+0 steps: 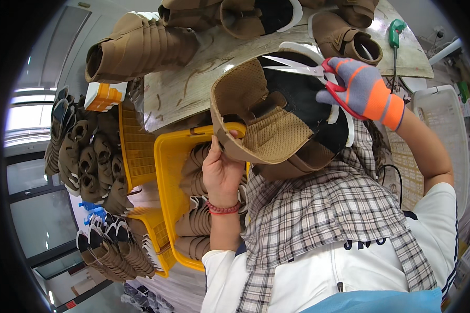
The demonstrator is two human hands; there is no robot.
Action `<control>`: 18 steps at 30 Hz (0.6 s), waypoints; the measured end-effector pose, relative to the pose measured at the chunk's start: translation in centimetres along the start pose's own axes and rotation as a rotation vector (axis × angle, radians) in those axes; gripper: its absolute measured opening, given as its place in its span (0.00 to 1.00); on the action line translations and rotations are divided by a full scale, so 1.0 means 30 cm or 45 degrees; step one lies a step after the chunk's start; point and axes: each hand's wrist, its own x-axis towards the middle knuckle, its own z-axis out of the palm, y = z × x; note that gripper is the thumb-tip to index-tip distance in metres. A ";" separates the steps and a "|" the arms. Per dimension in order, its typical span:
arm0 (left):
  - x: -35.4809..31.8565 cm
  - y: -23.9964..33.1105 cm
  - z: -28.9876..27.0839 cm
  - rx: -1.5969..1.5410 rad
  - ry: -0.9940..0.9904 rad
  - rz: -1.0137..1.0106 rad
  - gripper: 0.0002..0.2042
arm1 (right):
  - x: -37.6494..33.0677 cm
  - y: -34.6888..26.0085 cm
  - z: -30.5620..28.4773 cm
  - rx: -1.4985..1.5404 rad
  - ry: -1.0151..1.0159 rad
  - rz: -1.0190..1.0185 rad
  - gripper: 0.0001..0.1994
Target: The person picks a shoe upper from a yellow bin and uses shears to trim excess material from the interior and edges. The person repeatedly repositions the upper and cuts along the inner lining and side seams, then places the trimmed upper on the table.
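A brown shoe upper [277, 138] with mesh-textured tan lining and a black inner part is held up in front of my chest. My left hand [220, 175], bare with a red beaded bracelet at its wrist, grips its near-left edge, the thumb outside and the other fingers partly hidden. My right hand [363, 88] wears a grey and orange glove and holds red-handled scissors [297, 68]. Their blades are parted and point left across the black part of the upper. Whether they touch any thread cannot be made out.
Several brown uppers, some nested in a stack [141, 47], lie on the worktable [159, 104] with scraps. A green-handled tool [397, 32] with a cord is at the table's right. Yellow crates [164, 177] with stacked uppers stand left; a whitish bin [449, 104] stands right.
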 end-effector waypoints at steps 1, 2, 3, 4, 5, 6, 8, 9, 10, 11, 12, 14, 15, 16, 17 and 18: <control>0.004 -0.001 -0.016 -0.038 -0.119 -0.015 0.17 | -0.017 -0.016 -0.010 0.016 -0.098 0.058 0.26; 0.004 -0.002 -0.036 0.028 -0.090 0.033 0.16 | -0.044 -0.010 -0.001 0.319 -0.072 0.152 0.29; 0.003 -0.003 -0.058 0.095 -0.061 0.079 0.16 | -0.052 -0.011 -0.009 0.304 -0.090 0.155 0.29; -0.004 -0.007 -0.055 0.165 -0.023 0.125 0.16 | -0.061 -0.014 -0.019 0.297 -0.113 0.160 0.30; -0.015 -0.012 -0.046 0.254 0.042 0.074 0.16 | -0.069 -0.016 -0.029 0.290 -0.135 0.166 0.30; -0.025 -0.018 -0.028 0.343 0.107 0.022 0.16 | -0.065 -0.012 -0.033 0.098 -0.173 0.051 0.32; -0.035 -0.022 0.017 0.473 0.247 -0.092 0.16 | -0.060 0.022 -0.002 -0.094 -0.192 -0.133 0.32; -0.035 -0.014 0.024 0.497 0.219 -0.129 0.16 | -0.063 0.035 0.012 -0.189 -0.202 -0.225 0.32; -0.034 -0.004 0.026 0.518 0.192 -0.159 0.16 | -0.052 0.018 0.008 -0.278 -0.296 -0.164 0.32; -0.032 0.004 0.024 0.539 0.164 -0.189 0.17 | -0.046 0.019 0.011 -0.331 -0.332 -0.186 0.33; -0.034 0.010 0.007 0.540 0.178 -0.191 0.18 | -0.039 0.026 0.016 -0.383 -0.368 -0.209 0.33; -0.031 0.008 -0.013 0.535 0.151 -0.197 0.17 | -0.031 0.023 0.017 -0.482 -0.434 -0.228 0.35; -0.032 0.007 -0.018 0.533 0.138 -0.198 0.17 | -0.034 0.026 0.024 -0.476 -0.427 -0.249 0.35; -0.026 0.001 -0.016 0.538 0.136 -0.212 0.17 | -0.041 0.041 0.028 -0.474 -0.422 -0.263 0.36; -0.019 -0.004 -0.010 0.543 0.135 -0.225 0.17 | -0.044 0.048 0.031 -0.473 -0.418 -0.279 0.36; -0.015 -0.009 -0.009 0.547 0.134 -0.237 0.16 | -0.040 0.043 0.028 -0.460 -0.444 -0.292 0.35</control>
